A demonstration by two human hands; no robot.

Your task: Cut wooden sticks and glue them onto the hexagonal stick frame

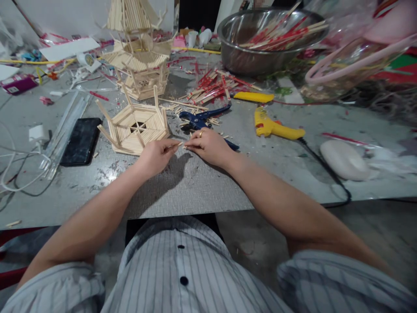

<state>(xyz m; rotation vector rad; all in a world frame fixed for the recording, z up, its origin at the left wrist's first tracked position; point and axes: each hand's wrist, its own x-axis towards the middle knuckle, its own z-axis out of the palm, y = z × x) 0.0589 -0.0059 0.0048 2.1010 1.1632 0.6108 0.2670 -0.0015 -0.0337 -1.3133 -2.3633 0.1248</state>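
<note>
My left hand [157, 155] is closed in a pinch on a short wooden stick piece [180, 144], whose pale tip pokes out past the fingers. Facing it, my right hand [210, 147], with a ring on one finger, pinches another small stick piece [185, 147]. The two tips are nearly together; whether they touch I cannot tell. Just behind my left hand stands a six-sided frame of wooden sticks [125, 143] with upright posts at its corners. Blue-handled cutters [202, 117] lie behind my right hand, partly hidden by it.
A tiered stick pagoda [135, 56] stands at the back. Red-tipped sticks [211, 84] are heaped beside it, before a steel bowl [247, 56]. A yellow glue gun [276, 128] with its cord and a white oval object [343, 158] lie right, a phone [81, 141] left.
</note>
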